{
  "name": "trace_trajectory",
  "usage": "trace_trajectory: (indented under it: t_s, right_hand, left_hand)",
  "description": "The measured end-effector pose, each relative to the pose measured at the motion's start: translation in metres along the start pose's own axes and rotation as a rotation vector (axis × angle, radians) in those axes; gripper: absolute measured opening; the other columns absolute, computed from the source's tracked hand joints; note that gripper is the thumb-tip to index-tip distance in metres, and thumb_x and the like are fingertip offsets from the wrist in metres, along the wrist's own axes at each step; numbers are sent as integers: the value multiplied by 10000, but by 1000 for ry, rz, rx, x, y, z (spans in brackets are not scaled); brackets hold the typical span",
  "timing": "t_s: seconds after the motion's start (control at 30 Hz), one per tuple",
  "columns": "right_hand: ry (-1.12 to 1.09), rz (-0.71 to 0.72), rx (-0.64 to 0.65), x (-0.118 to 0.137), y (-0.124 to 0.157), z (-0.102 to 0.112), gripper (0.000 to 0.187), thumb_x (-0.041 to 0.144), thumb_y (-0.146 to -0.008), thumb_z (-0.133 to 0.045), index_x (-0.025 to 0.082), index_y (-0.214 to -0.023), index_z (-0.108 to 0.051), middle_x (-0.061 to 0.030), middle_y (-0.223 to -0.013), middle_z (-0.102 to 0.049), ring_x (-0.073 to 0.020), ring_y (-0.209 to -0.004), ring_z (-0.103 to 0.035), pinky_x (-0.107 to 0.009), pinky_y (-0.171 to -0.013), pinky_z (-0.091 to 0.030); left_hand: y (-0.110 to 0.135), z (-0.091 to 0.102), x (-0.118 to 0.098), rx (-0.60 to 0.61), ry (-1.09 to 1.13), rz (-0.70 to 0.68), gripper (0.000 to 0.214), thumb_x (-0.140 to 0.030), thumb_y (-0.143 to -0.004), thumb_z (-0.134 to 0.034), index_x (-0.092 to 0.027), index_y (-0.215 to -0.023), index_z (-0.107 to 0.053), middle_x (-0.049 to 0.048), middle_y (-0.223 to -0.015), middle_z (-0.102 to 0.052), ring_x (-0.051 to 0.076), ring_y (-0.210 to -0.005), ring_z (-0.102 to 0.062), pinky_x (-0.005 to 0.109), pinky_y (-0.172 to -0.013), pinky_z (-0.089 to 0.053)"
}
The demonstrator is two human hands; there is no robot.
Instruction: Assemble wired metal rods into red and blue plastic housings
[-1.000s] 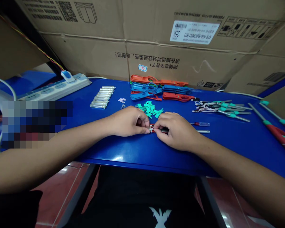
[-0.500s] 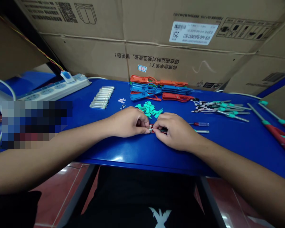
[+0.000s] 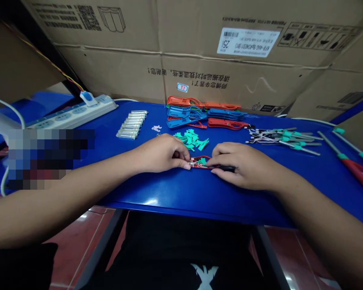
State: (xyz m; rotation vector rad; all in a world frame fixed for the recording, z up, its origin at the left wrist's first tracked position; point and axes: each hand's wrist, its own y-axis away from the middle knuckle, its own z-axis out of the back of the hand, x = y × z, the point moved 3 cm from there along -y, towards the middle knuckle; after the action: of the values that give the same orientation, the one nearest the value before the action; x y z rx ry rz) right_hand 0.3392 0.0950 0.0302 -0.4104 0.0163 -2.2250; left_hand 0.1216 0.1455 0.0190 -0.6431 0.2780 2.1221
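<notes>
My left hand rests on the blue table, fingers curled, pinching the left end of a red plastic lighter shell. A green piece and small metal parts sit inside the shell. My right hand lies to the right, fingers closed over the shell's other end and a black part. Just behind the hands lies a heap of green plastic pieces.
Stacked orange, blue and red shells lie at the back. Clear tubes are at left, beside a white power strip. Wired metal rods with green collars and long red lighters are at right. Cardboard boxes wall the rear.
My right hand slid to the right along the shell, uncovering its red middle with the green piece. The left hand stayed put. The loose rods on the table are now hidden behind the right hand.
</notes>
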Motion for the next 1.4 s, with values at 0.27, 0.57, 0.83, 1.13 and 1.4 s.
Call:
trace_trajectory:
  t_s: [0.27,0.57,0.83,1.13,1.4]
  right_hand:
    - [41,6,31,0,-3,-5,260,220,-931,-592,222,-1141,-745,-79,-1045,-685,-209,-917,-633,-351,-821,-480]
    - [-8,-55,-10,0,-6,-10,245,212,-925,-581,227,-1090,-762,-64,-957,-696,-188,-857,-644,-305,-754,-471]
    - [-17,-94,-51,0,-9,-13,193,247,-917,-588,204,-1003,-755,-51,-913,-700,-179,-834,-632,-294,-736,-452]
    - [-213,-331,-133,0,-22,-23,89,127,-745,-632,193,-779,-683,14,-765,-674,-116,-673,-579,-240,-640,-428]
    - [-306,-436,-91,-3,-22,-21,56,188,-751,-630,205,-778,-676,27,-738,-676,-109,-643,-578,-234,-621,-428]
  left_hand:
    - [-1,-2,1,-5,22,18,190,-345,-834,-755,-175,-917,-735,23,-866,-716,131,-759,-645,239,-686,-473]
    - [-2,-1,3,-28,44,23,234,-392,-812,-771,-185,-917,-738,23,-871,-699,134,-766,-626,241,-691,-454]
    - [-5,-3,11,-47,53,70,183,-356,-869,-678,-174,-880,-666,14,-835,-673,131,-737,-587,242,-666,-414]
    - [-7,-5,9,-3,60,98,178,-348,-871,-642,-172,-884,-659,12,-833,-657,124,-719,-566,235,-643,-408]
    - [-6,-5,11,11,74,148,203,-344,-865,-633,-173,-889,-741,35,-875,-686,141,-750,-618,259,-687,-449]
